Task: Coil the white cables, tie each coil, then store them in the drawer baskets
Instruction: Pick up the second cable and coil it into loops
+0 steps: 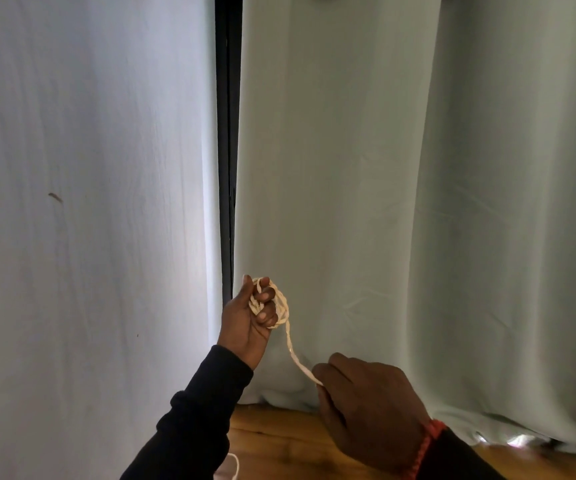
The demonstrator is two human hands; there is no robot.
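Note:
My left hand [246, 322] is raised in front of the curtain and grips a small coil of white cable [281, 306] wound round its fingers. One strand of the cable runs down and to the right from the coil into my right hand [366, 407], which pinches it between thumb and fingers. A further bit of white cable [232, 467] shows at the bottom edge, below my left sleeve. No drawer or basket is in view.
A pale curtain [401, 202] hangs on the right, a white one [89, 202] on the left, with a dark window frame [227, 150] between them. A wooden floor [279, 441] lies below the hands.

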